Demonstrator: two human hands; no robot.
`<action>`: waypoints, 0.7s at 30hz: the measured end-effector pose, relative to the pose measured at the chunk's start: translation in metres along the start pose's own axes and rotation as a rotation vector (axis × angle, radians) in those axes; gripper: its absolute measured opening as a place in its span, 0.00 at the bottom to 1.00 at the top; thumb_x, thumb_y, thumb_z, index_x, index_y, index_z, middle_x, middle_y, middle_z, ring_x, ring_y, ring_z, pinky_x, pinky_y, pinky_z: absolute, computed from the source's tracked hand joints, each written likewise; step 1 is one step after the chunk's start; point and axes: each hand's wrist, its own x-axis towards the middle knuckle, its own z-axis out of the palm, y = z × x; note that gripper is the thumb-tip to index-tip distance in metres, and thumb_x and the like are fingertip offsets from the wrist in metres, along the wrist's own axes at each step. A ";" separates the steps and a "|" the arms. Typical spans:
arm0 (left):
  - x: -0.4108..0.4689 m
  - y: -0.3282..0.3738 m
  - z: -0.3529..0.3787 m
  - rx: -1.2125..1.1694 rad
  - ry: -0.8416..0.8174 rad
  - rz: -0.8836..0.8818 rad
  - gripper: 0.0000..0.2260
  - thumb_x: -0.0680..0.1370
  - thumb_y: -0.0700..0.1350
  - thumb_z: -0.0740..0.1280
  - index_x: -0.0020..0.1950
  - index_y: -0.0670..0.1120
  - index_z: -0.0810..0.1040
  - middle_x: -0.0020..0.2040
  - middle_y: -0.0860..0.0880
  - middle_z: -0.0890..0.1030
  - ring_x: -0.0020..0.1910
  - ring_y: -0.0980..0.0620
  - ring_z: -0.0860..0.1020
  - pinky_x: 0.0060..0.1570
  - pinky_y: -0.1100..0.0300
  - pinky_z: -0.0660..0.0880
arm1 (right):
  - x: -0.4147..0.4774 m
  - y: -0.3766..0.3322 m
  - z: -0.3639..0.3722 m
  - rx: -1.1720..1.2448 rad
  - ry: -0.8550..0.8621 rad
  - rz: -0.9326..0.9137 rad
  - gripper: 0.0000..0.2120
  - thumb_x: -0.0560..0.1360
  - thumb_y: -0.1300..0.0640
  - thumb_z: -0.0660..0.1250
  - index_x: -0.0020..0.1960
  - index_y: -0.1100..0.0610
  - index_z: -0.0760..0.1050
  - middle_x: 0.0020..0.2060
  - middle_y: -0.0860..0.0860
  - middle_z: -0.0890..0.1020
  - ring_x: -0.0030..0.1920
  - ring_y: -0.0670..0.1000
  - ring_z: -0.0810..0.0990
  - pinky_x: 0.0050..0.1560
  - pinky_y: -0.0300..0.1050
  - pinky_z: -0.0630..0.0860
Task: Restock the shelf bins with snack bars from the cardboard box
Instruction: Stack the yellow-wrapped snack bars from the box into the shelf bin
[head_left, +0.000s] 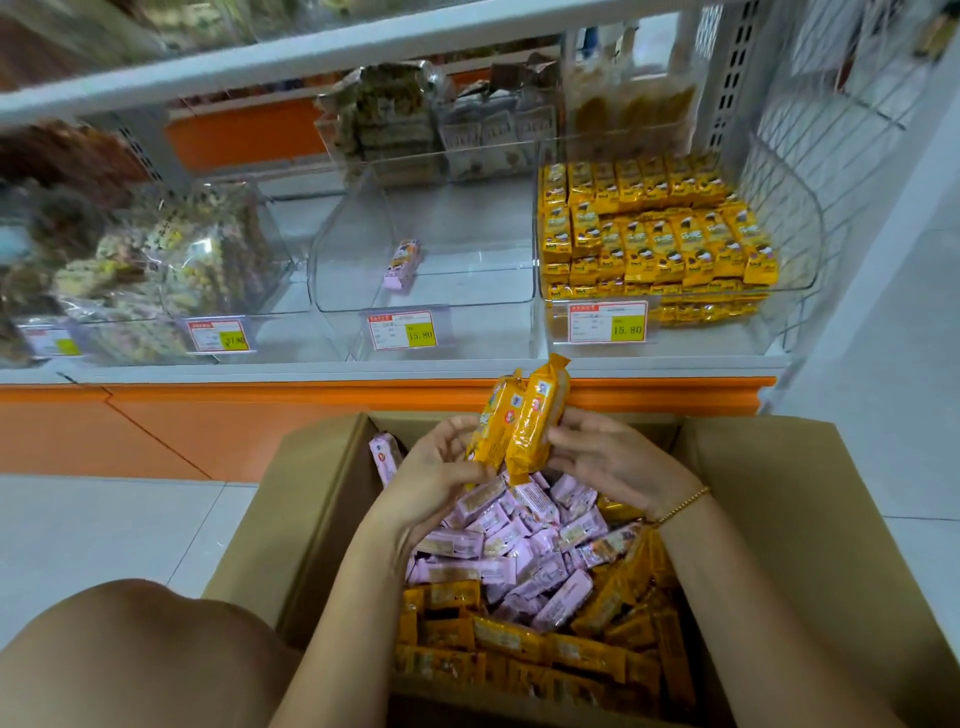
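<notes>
- I hold two yellow-orange foil-wrapped snack bars (535, 421) upright between both hands, just above the far edge of the open brown cardboard box (779, 493) and below the orange front lip of the shelf (260, 395).
- My left hand (436, 473) curls its fingers round the lower half of the left bar. My right hand (618, 462), a gold bead bracelet (680, 504) at the wrist, pinches the side of the right bar between thumb and fingers.
- I judge the bars light, with glossy film that could slip and a filling that may crack if squeezed. The best hold is on the long sides near the middle, not the crimped ends.
- Each bar is a flat oblong with a crimped seal at top and bottom and a small pale badge near the upper end; the print is too blurred to read.
- Inside the box, pink wrapped bars (519, 545) heap in the middle, while loose yellow bars (519, 639) lie along the near edge and right side.
- At the shelf's right end, a clear plastic bin (802, 270) is packed with rows of yellow packs (660, 228).
- The middle clear bin (467, 296) holds a single pink bar (402, 265); a red-and-yellow price tag (400, 330) hangs at its front edge.
- By colour, I reckon my pair belongs in the right-end bin, set on top.
</notes>
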 end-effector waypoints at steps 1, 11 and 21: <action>-0.002 0.003 0.000 0.025 -0.039 0.008 0.27 0.63 0.26 0.67 0.61 0.39 0.73 0.48 0.44 0.82 0.45 0.50 0.81 0.47 0.60 0.78 | 0.000 -0.003 0.001 -0.020 -0.011 -0.007 0.24 0.68 0.54 0.75 0.60 0.62 0.76 0.55 0.59 0.81 0.56 0.56 0.80 0.58 0.48 0.77; -0.010 0.020 0.019 0.107 -0.039 0.039 0.16 0.76 0.43 0.68 0.63 0.44 0.75 0.48 0.45 0.82 0.45 0.50 0.79 0.47 0.58 0.77 | 0.001 -0.026 0.028 -0.495 0.212 -0.139 0.38 0.57 0.40 0.80 0.56 0.62 0.74 0.48 0.60 0.83 0.49 0.58 0.83 0.53 0.58 0.79; -0.006 0.026 0.041 -0.156 0.030 0.042 0.17 0.73 0.36 0.68 0.61 0.33 0.74 0.54 0.36 0.79 0.51 0.43 0.80 0.56 0.46 0.77 | -0.011 -0.044 0.064 -1.076 0.656 -0.433 0.15 0.67 0.56 0.76 0.42 0.53 0.70 0.31 0.45 0.74 0.29 0.43 0.70 0.31 0.35 0.69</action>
